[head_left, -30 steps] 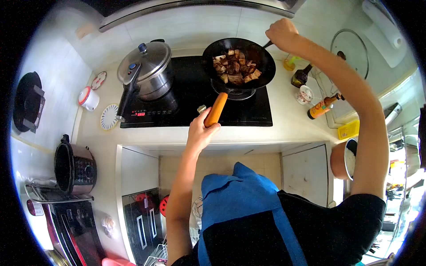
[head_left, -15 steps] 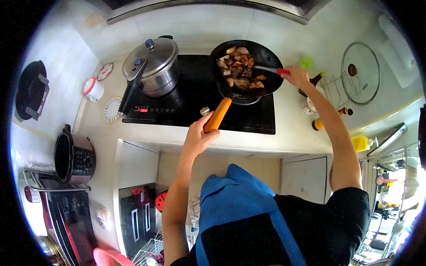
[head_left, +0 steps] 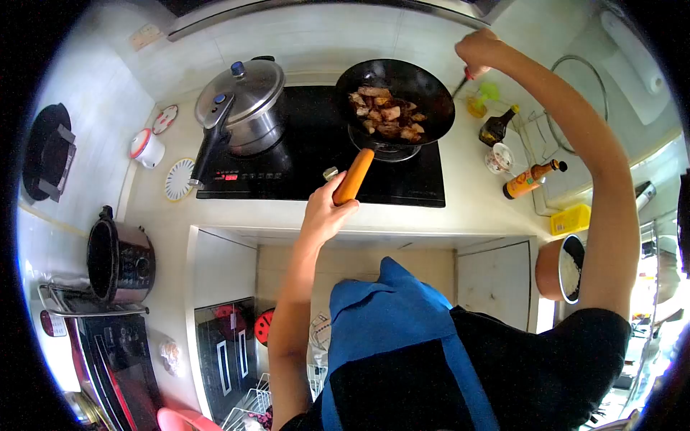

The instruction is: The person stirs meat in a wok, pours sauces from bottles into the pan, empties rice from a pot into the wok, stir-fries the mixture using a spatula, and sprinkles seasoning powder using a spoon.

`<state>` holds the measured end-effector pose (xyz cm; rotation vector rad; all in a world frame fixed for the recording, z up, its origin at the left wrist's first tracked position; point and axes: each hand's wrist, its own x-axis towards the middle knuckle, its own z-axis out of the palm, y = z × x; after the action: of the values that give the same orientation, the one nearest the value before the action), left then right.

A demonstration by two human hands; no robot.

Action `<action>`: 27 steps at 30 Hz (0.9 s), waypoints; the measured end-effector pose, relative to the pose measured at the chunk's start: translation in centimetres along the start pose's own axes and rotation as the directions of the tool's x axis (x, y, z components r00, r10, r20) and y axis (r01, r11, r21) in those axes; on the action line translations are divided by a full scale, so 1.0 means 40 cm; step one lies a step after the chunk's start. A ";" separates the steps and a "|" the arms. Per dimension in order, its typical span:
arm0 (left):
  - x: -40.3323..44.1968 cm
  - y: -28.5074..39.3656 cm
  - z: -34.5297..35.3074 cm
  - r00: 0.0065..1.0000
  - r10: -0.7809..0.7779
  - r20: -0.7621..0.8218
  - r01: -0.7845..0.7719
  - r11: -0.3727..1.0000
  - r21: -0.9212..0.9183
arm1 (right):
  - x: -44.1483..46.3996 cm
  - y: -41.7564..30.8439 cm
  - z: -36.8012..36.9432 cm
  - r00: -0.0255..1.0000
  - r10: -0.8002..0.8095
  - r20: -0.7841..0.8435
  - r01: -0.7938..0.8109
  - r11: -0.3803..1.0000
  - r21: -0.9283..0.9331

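My left hand (head_left: pixel 327 215) is closed round the orange-brown wooden handle of a black wok (head_left: pixel 431 90) on the right of the cooktop. Browned chunks of meat (head_left: pixel 388 115) lie together in the wok's lower middle. Up beyond the wok's right rim, my right hand (head_left: pixel 479 54) grips a spatula (head_left: pixel 468 74) by its red handle. Its thin metal shaft points down toward the rim, and I cannot make out its head.
A pressure cooker (head_left: pixel 251 108) stands left on the black cooktop (head_left: pixel 302 158). To the right are a dark bottle (head_left: pixel 497 128), a patterned bowl (head_left: pixel 499 158), an orange-labelled bottle (head_left: pixel 528 181), a yellow container (head_left: pixel 571 219) and a pot (head_left: pixel 552 269). A lid (head_left: pixel 605 100) hangs on the wall.
My right hand has lifted the spatula out of the wok, up and toward the back wall. The meat has gathered lower in the wok. My left hand keeps its hold on the handle.
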<state>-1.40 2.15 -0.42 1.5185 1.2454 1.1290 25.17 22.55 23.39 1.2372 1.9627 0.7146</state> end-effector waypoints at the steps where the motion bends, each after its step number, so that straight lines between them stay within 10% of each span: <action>1: 0.001 -0.003 -0.003 1.000 0.028 -0.005 -0.028 0.998 0.050 | 0.024 0.003 -0.015 0.941 0.044 0.336 -0.089 0.989 0.120; 4: -0.002 -0.007 -0.004 1.000 0.023 -0.001 -0.023 0.997 0.074 | 0.136 0.075 0.170 0.683 -0.244 0.688 -0.379 0.687 0.620; 6: 0.002 0.000 -0.005 1.000 0.021 0.002 -0.021 0.997 0.073 | 0.073 0.012 0.246 0.858 -0.231 0.458 -0.237 0.614 0.753; 11: 0.004 0.005 -0.009 1.000 0.028 0.013 -0.028 0.998 0.055 | 0.031 -0.278 0.408 0.918 -0.093 0.385 -0.387 0.000 0.922; 13: 0.001 0.012 -0.009 0.999 0.014 0.030 -0.015 0.999 0.040 | 0.025 -0.369 0.396 0.905 0.371 0.211 -0.303 0.210 0.929; 19: -0.003 0.033 -0.008 1.000 -0.012 0.009 0.011 0.999 0.049 | -0.093 -0.289 0.285 0.832 0.555 -0.014 -0.347 0.539 0.767; 27: 0.005 0.007 -0.007 1.000 -0.001 0.028 -0.001 0.996 0.084 | -0.106 -0.195 0.099 0.841 0.153 -0.519 -0.033 0.972 0.233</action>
<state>-1.60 2.33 -0.07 1.5907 1.2880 1.0640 25.43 15.95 16.25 1.3733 2.5030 1.0026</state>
